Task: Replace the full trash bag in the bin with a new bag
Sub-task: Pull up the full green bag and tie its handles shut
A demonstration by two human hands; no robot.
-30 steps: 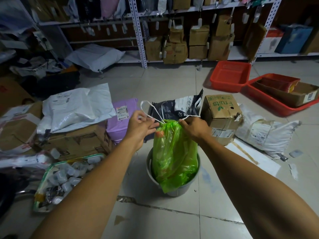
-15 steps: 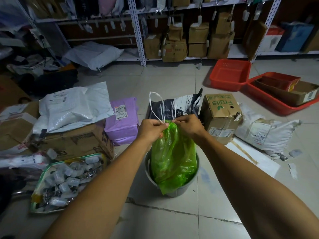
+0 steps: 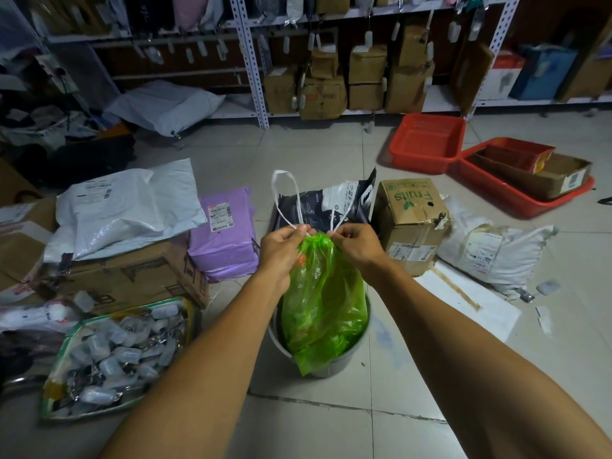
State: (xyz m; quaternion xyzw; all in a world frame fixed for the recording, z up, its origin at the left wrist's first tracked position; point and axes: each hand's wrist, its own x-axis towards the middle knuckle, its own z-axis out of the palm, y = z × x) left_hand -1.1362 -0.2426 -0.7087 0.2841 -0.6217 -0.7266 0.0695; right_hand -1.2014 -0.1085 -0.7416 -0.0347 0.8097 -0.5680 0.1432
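A person's left hand (image 3: 284, 248) and right hand (image 3: 356, 245) met over the gathered neck of a full green trash bag (image 3: 323, 303), each pinching a white drawstring (image 3: 288, 197) whose loops rose on the far side of the knuckles. The bag stood in a grey bin (image 3: 334, 361) on the tiled floor, one corner draped over the near rim, between a tray of small plastic containers (image 3: 112, 356) to the left and a "Fruits" carton (image 3: 409, 220) to the right. By the look of it the mouth was cinched and the tie under way; lifting the bag out and fitting a new one remained. A second before, the hands had been held wider apart, the strings stretched sideways.
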